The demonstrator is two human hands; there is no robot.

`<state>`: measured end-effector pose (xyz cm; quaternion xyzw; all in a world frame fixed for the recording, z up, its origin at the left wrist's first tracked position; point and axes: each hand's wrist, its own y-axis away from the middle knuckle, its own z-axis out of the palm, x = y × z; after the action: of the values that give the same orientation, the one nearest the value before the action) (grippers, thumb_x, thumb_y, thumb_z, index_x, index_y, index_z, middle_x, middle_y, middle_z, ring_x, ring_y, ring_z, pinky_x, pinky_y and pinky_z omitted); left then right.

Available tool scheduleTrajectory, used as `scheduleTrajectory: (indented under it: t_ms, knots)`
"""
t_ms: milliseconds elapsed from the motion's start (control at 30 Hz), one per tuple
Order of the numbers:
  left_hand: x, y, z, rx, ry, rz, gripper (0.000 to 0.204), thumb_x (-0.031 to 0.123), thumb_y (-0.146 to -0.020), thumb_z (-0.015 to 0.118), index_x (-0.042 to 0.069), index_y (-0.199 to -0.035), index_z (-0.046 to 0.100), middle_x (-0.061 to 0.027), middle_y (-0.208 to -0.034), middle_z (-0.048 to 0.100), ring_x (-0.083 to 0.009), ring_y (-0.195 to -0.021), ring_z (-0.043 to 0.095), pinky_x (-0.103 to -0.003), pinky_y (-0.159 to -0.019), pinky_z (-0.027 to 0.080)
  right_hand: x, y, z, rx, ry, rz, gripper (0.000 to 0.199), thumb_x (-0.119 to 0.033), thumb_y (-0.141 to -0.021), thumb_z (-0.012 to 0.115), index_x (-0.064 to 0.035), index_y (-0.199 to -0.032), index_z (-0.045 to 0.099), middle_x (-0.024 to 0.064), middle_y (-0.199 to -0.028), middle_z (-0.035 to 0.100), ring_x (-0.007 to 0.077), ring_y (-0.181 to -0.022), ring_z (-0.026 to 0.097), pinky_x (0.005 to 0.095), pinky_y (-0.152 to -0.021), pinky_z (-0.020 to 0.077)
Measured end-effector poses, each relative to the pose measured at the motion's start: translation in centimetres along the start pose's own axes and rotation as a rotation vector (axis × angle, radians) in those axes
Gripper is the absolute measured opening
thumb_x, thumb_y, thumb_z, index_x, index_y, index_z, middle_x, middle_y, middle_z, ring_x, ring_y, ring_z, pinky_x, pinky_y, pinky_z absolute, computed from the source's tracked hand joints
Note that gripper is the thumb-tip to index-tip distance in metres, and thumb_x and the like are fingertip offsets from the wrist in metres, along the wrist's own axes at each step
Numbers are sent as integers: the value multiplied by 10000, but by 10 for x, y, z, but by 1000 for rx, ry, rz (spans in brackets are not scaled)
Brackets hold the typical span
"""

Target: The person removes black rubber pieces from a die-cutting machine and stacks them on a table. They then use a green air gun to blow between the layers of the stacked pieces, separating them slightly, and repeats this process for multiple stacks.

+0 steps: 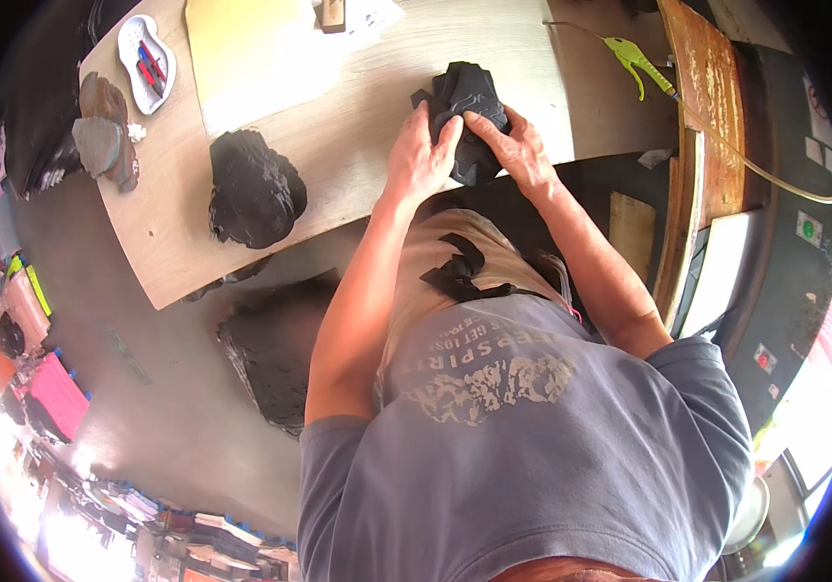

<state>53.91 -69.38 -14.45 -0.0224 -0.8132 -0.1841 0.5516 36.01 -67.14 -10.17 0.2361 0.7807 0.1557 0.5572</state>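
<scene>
At the near edge of the table (358,126), both my hands are closed on a black bundle of thin, flexible-looking pieces (472,92). My left hand (422,155) grips its left side, the thumb lying over the top. From the other side, my right hand (516,150) presses its thumb onto the bundle, close to the left thumb. The fingers under the bundle are hidden. Further left on the table lies a stack of black cut pieces (256,189), out of reach of either hand's grip.
A white dish (147,63) holding pens sits at the far left, near brown and grey pieces (106,136). Yellow sheet material (241,58) covers the back. On the right lies a green air gun (632,63) with its hose. A black heap (280,349) is below the table.
</scene>
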Motion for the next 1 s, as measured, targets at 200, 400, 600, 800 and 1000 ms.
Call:
scheduleTrajectory:
  t_ms: [200,400,600,800,1000]
  knots:
    - [1,12,9,88,-20,64,665,385,-1026,623,-69,-1478,446,-285,-1420,521,-392,-1313,535,-431,-1097,441,-13,9,-4,64,123,-68,872,-497,-787,829,103,-1364,571,259,-1203,693,326,-1115,690,371,-973,544]
    - [9,28,6,92,220,68,573,255,-1030,651,-65,-1468,465,-198,-1357,569,-270,-1262,566,-375,-1065,459,-3,10,-11,6,73,-104,888,-456,-724,896,72,-1350,552,235,-1203,676,307,-1125,672,375,-979,534]
    - [6,34,-14,-40,387,24,656,136,-991,694,-67,-1533,386,-185,-1497,504,-251,-1359,511,-369,-1125,424,-3,11,-9,-88,-48,-113,863,-334,-683,946,-1,-1334,487,186,-1172,666,267,-1096,662,374,-965,538]
    - [15,47,-38,-125,710,-91,889,77,-857,809,-57,-1578,305,-170,-1531,468,-246,-1402,467,-374,-1159,391,-27,33,-7,-194,-156,-175,834,-225,-673,934,-26,-1342,478,174,-1273,595,249,-1190,605,372,-1042,497]
    - [32,78,-58,-271,860,-289,957,249,-722,908,-56,-1491,426,-126,-1420,554,-232,-1335,515,-374,-1129,399,-44,69,-7,-268,-196,-215,885,-156,-654,961,-32,-1385,477,96,-1247,571,204,-1179,557,365,-1072,444]
